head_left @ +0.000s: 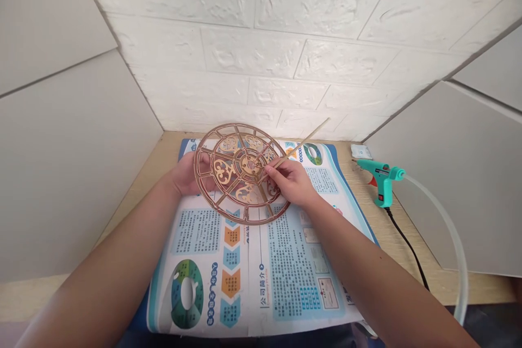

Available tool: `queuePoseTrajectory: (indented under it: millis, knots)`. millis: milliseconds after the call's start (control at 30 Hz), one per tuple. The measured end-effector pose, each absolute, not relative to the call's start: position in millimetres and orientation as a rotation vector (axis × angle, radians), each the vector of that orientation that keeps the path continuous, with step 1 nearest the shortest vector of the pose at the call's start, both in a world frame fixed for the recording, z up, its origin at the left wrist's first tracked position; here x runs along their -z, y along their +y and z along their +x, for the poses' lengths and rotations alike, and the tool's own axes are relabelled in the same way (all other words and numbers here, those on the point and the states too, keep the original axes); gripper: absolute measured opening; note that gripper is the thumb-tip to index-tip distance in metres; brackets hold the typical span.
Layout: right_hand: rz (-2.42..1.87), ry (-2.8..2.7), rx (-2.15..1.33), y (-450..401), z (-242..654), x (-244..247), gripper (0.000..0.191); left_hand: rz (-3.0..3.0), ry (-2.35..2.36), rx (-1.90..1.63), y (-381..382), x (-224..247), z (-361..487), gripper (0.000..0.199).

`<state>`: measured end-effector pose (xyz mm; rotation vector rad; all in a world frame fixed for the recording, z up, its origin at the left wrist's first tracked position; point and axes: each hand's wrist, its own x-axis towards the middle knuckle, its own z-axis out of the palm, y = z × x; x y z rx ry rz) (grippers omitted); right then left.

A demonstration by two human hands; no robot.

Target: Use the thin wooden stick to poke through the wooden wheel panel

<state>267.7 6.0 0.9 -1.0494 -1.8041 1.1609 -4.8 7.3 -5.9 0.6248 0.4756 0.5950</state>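
A round laser-cut wooden wheel [222, 170] with spokes and scrollwork stands tilted above the printed sheet. My left hand [190, 175] is behind its left side, holding it up, with the fingers partly hidden by the fretwork. My right hand [287, 182] pinches a thin wooden stick [304, 144] between its fingers. The stick's lower end reaches the wheel's hub area, and the upper end points up and to the right, past the wheel's rim.
A large printed paper sheet [261, 277] covers the wooden desk [408, 239]. To the right lie a teal glue gun [381, 179] with a black cord, a long clear glue stick [457, 239] and a small white packet [361, 151]. A white brick-textured wall and grey panels surround the desk.
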Motion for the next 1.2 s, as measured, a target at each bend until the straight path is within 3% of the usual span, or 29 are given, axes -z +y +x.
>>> queuePoseTrajectory:
  millis: [433,867,1033,1200]
  knots:
    - [-1.055,-2.023,-1.015,3,264,-4,0.048,0.556,0.373,-0.582,13,20,-12,0.027]
    - [-0.987,-1.659,-1.154,-12,253,-13,0.040,0.550,0.478,-0.581,12,14,-9,0.037]
    - [-0.852,-1.913,-1.188,-28,237,-17,0.025,0.526,0.402,-0.486,16,22,-10,0.039]
    - [-0.830,-2.054,-1.072,-29,235,-16,0.025,0.598,0.401,-0.473,17,22,-12,0.041]
